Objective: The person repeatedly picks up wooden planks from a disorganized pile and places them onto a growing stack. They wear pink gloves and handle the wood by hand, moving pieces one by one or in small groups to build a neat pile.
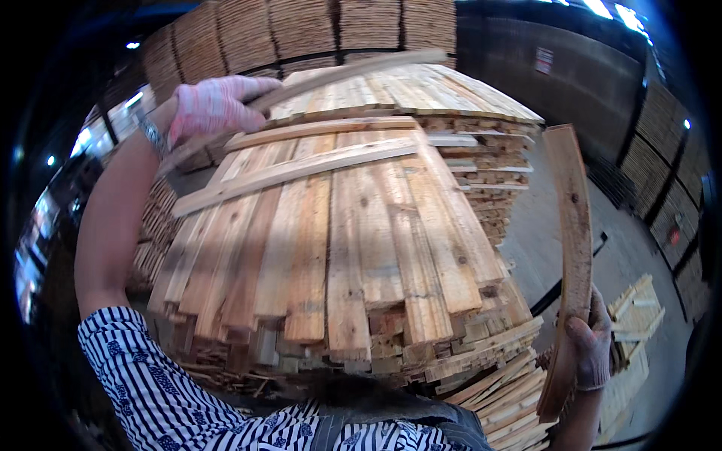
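Note:
My left hand (214, 110), in a pinkish-white knit glove, is raised over the far left of the wood stack. Its fingers and thumb close round a long thin wooden strip (353, 71), which slants up to the right above the pile. On the right side, my gloved right hand (590, 342) grips the lower part of a wooden board (574, 218) standing nearly upright beside the stack. Between my arms lies a layer of planks (346, 248) with uneven near ends. Two narrow strips lie across its far part, the nearer one (301, 174) at a slant.
Behind the planks stands another wide lumber stack (481, 150). Tall piles of stacked boards (301, 30) rise at the back. More loose slats (504, 406) lie low at the near right, and a slatted wooden piece (638, 308) rests beyond my right hand.

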The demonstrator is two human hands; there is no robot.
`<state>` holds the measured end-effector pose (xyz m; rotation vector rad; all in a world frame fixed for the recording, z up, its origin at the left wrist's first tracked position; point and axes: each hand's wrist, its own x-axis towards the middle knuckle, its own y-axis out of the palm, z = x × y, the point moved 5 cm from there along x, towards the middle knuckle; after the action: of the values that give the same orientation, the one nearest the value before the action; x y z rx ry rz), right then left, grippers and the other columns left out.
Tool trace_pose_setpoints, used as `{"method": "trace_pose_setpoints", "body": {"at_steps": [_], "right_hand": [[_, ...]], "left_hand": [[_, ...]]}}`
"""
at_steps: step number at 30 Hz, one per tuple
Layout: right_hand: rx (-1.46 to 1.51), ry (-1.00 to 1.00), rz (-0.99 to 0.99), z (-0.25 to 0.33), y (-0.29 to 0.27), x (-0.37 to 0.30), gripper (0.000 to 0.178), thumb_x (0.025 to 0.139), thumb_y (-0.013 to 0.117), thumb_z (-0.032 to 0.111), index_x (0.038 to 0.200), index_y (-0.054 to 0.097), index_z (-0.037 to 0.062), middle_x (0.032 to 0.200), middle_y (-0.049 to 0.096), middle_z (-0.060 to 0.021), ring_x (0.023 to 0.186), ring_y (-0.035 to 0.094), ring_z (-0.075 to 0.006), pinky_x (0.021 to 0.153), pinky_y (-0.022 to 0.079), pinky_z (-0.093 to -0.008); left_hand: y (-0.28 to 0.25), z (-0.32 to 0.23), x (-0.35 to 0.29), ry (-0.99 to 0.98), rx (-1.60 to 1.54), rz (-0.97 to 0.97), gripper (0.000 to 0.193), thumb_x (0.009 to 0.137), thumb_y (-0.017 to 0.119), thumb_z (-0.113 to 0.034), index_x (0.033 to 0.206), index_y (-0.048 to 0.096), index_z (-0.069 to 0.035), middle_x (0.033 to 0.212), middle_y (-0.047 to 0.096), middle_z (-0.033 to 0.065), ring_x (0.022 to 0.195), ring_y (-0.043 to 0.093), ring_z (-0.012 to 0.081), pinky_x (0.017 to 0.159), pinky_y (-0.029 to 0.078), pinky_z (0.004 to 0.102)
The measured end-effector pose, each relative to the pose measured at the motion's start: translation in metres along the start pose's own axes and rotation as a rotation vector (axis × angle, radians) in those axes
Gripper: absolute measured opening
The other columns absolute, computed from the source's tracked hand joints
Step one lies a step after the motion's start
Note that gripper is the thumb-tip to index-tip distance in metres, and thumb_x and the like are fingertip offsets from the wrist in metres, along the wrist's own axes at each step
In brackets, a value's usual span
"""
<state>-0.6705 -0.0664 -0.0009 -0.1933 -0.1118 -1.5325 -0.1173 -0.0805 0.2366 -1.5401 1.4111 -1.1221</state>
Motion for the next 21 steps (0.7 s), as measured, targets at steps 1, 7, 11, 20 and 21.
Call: {"method": "trace_pose_setpoints", "body": {"at_steps": [1, 7, 11, 20, 21], "right_hand": [[-0.030, -0.028, 0.029, 0.005, 0.000, 0.003, 0.105, 0.066, 0.086, 0.048, 0.147, 0.043, -0.0024, 0.128, 0.060, -0.0092, 0.114, 0.057, -0.0189, 0.096, 0.046, -0.0322], [-0.076, -0.064, 0.109, 0.044, 0.007, 0.030, 0.095, 0.069, 0.083, 0.047, 0.144, 0.047, -0.0011, 0.109, 0.064, -0.0056, 0.095, 0.060, -0.0148, 0.082, 0.049, -0.0276], [-0.067, -0.134, 0.210, 0.074, 0.048, 0.047, 0.087, 0.073, 0.079, 0.047, 0.140, 0.050, -0.0020, 0.098, 0.063, -0.0038, 0.085, 0.058, -0.0124, 0.074, 0.049, -0.0261], [0.000, -0.080, 0.344, 0.071, 0.044, 0.037, 0.093, 0.069, 0.084, 0.043, 0.142, 0.048, -0.0024, 0.100, 0.066, -0.0066, 0.083, 0.066, -0.0140, 0.074, 0.055, -0.0270], [-0.003, -0.070, 0.340, 0.072, 0.040, 0.037, 0.092, 0.070, 0.084, 0.042, 0.142, 0.048, -0.0025, 0.100, 0.066, -0.0065, 0.083, 0.066, -0.0139, 0.074, 0.055, -0.0268]], "left_hand": [[0.012, 0.015, -0.016, 0.038, -0.133, 0.078, 0.071, 0.086, 0.068, -0.010, 0.151, 0.042, -0.005, 0.118, 0.064, 0.0057, 0.107, 0.058, 0.0151, 0.096, 0.047, 0.0294], [0.094, -0.007, -0.061, -0.056, 0.319, 0.140, 0.068, 0.086, 0.069, -0.027, 0.147, 0.046, -0.009, 0.132, 0.059, 0.0206, 0.118, 0.060, 0.0318, 0.099, 0.049, 0.0398], [0.096, 0.033, -0.047, -0.073, 0.530, 0.028, 0.054, 0.091, 0.063, -0.021, 0.142, 0.050, -0.010, 0.134, 0.058, 0.0197, 0.126, 0.056, 0.0370, 0.105, 0.046, 0.0428], [0.101, 0.045, 0.013, -0.084, 0.569, 0.093, 0.074, 0.084, 0.061, -0.026, 0.153, 0.039, -0.014, 0.144, 0.051, 0.0227, 0.131, 0.052, 0.0369, 0.111, 0.041, 0.0405], [0.104, 0.051, 0.016, -0.127, 0.489, 0.140, 0.076, 0.083, 0.061, -0.028, 0.154, 0.037, -0.015, 0.146, 0.049, 0.0229, 0.133, 0.051, 0.0364, 0.112, 0.040, 0.0401]]}}
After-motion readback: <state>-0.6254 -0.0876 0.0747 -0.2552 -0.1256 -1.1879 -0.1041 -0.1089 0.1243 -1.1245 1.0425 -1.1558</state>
